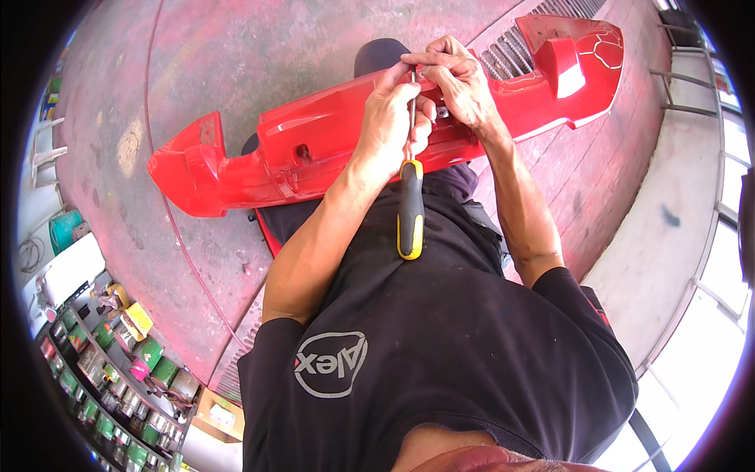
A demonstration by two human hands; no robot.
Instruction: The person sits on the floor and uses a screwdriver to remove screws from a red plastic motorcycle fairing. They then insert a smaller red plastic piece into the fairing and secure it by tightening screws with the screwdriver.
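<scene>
A red car bumper (314, 130) lies crosswise over my lap, with pale crack lines at its far right end. My left hand (391, 114) is closed around the thin metal shaft of a screwdriver (411, 211). Its black and yellow handle points back toward my chest, and the tip end is up by my fingers. Close beside it, my right hand (460, 82) has its fingers bent in a pinch near the tip, over the bumper's middle. Whatever sits between those fingertips is too small or hidden to make out.
A slotted floor grate (503, 55) runs behind the bumper. A thin hose or cable (177, 228) crosses the stained floor at left. Shelves of paint cans (110, 385) and a cardboard box (218, 414) stand at lower left. A pale ledge (676, 197) curves along the right.
</scene>
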